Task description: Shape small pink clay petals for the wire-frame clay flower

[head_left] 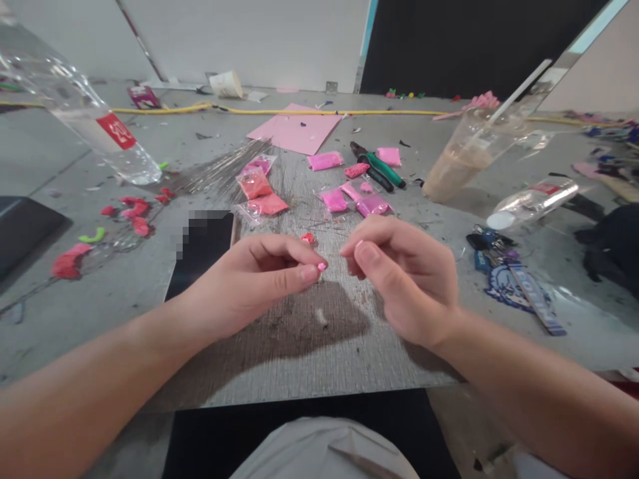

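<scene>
Small bright-pink clay-like lump [322,266] sat mid-frame, pinched in bare left hand [254,271], thumb to forefinger. Bare right hand [413,279] was curled just right of it; couldn't tell if gripping.

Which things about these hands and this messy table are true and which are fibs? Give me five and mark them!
1. The left hand pinches a tiny pink piece. True.
2. The two hands are touching. False: a gap separates the left hand from the right hand.
3. A straw sticks out of the plastic cup. True.
4. The pliers' handles are yellow. False: the pliers have green and black handles.
5. A yellow cable crosses the pink sheet. True.
</scene>
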### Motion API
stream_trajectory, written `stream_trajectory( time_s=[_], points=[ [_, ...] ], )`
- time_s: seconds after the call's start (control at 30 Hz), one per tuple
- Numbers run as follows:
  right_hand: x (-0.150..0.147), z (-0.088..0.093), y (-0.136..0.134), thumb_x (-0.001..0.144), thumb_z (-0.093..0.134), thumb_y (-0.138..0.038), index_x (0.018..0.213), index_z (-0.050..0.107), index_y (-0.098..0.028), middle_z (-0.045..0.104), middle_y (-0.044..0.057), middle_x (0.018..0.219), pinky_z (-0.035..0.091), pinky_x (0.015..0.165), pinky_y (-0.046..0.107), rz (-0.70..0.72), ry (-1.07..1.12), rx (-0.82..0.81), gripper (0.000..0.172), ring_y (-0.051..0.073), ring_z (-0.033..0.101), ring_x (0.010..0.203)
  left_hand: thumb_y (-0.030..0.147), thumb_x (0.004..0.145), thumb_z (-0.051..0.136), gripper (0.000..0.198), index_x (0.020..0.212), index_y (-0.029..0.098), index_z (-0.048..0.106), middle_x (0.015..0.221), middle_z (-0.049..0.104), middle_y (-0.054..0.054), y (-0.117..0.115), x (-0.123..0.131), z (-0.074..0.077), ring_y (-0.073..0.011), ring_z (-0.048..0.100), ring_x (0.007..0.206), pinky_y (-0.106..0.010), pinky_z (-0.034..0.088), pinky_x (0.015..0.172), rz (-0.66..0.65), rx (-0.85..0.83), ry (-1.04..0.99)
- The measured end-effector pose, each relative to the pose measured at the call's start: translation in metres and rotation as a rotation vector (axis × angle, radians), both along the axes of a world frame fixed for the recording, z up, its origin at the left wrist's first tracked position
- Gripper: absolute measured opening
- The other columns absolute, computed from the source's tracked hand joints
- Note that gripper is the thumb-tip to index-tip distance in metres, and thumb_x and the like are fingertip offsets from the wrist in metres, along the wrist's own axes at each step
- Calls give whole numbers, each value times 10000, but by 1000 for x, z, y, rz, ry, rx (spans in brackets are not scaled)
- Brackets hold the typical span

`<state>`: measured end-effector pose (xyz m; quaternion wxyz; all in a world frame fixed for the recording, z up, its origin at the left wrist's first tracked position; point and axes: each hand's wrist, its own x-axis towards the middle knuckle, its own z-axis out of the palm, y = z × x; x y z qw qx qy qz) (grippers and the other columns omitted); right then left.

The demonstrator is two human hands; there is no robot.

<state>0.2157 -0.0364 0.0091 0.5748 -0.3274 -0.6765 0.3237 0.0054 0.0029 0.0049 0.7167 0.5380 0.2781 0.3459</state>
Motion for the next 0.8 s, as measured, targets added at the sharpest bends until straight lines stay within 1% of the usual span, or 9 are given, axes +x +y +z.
stream_trajectory(
  time_s=[0.13, 0.27, 0.37, 0.47, 0.7, 0.8],
  points=[
    [-5, -2, -9, 1041, 560, -268, 893, 655, -222, 629, 11, 750, 486, 620, 310, 53, -74, 50, 181, 141, 567, 657, 240, 841, 852, 37, 823, 228, 822, 786, 701, -18, -6, 3, 4, -123, 629, 748, -239, 548, 703, 16, -46, -70],
    [-9, -5, -12, 1049, 527, -223, 914, 628, -194, 596, -1, 739, 476, 616, 279, 90, -153, 58, 172, 120, 539, 643, 209, 864, 833, 37, 870, 245, 835, 836, 741, -19, -12, 5, 3, -121, 685, 803, -222, 580, 748, 10, -49, -142],
    [-11, -7, -14, 1048, 530, -208, 927, 617, -185, 581, -4, 743, 468, 611, 263, 104, -153, 62, 150, 113, 534, 652, 156, 899, 788, 103, 907, 248, 836, 868, 747, -14, -15, 6, 0, -114, 703, 844, -223, 599, 804, 15, -9, -177],
    [-12, -7, -14, 1048, 526, -213, 934, 616, -194, 571, -7, 739, 464, 599, 262, 105, -150, 55, 146, 117, 533, 647, 120, 921, 754, 164, 945, 260, 835, 878, 735, -7, -17, 6, -2, -108, 700, 851, -229, 610, 826, 25, 45, -194],
    [-14, -7, -12, 1050, 534, -222, 937, 610, -209, 598, -12, 725, 460, 572, 256, 50, -187, 53, 137, 117, 543, 618, 92, 914, 749, 225, 971, 290, 839, 873, 726, -13, -17, 9, -5, -134, 710, 829, -277, 641, 802, 91, 181, -202],
    [-15, -7, -12, 1050, 532, -215, 939, 611, -208, 598, -14, 720, 457, 568, 255, 43, -199, 54, 136, 114, 541, 613, 78, 925, 732, 245, 982, 291, 839, 873, 706, -2, -18, 10, -5, -110, 704, 826, -235, 632, 796, 92, 190, -212]
  ],
)
